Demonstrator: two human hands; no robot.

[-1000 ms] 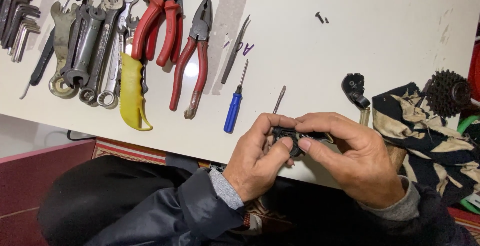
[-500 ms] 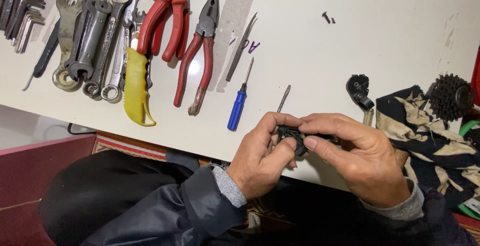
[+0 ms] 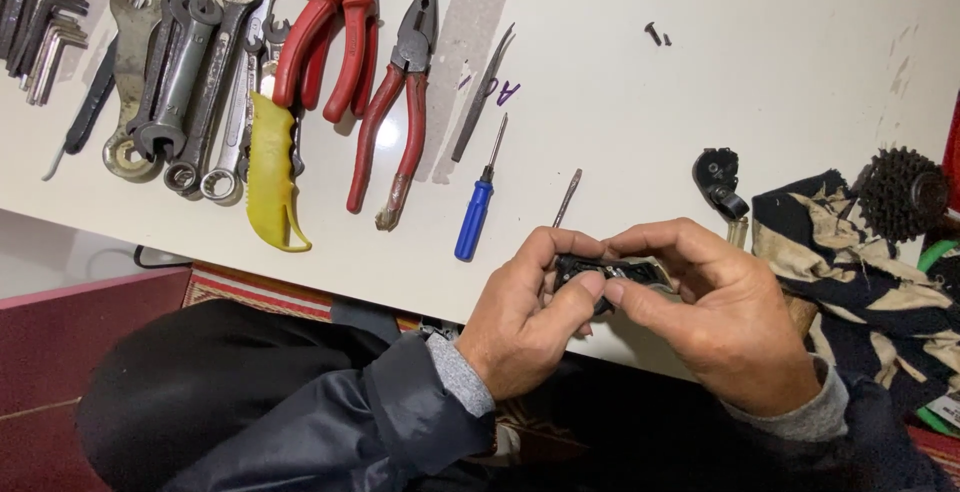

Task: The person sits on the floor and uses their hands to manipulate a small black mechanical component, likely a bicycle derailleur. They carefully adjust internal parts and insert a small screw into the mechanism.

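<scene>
Both of my hands hold a small black mechanical part (image 3: pixel 610 272) over the near edge of the white table (image 3: pixel 700 82). My left hand (image 3: pixel 525 317) grips its left end with thumb and fingers. My right hand (image 3: pixel 715 317) pinches its right end, thumb pressed against the left thumb. Most of the part is hidden by my fingers. A thin bare screwdriver shaft (image 3: pixel 566 199) lies just beyond my left fingers, and a blue-handled screwdriver (image 3: pixel 478 202) lies to its left.
Red-handled pliers (image 3: pixel 395 117), red cutters (image 3: pixel 335 37), several spanners (image 3: pixel 185 82), hex keys (image 3: pixel 40 22) and a yellow-handled tool (image 3: pixel 272 177) lie at the left. A black clamp part (image 3: pixel 720 180), a patterned rag (image 3: pixel 860 272), a sprocket cluster (image 3: pixel 900 192) and two small screws (image 3: pixel 655 34) sit right.
My hands keep the black part and have shifted their fingers slightly on it. The view has drifted a little, so the tools sit lower and further right in the frame.
</scene>
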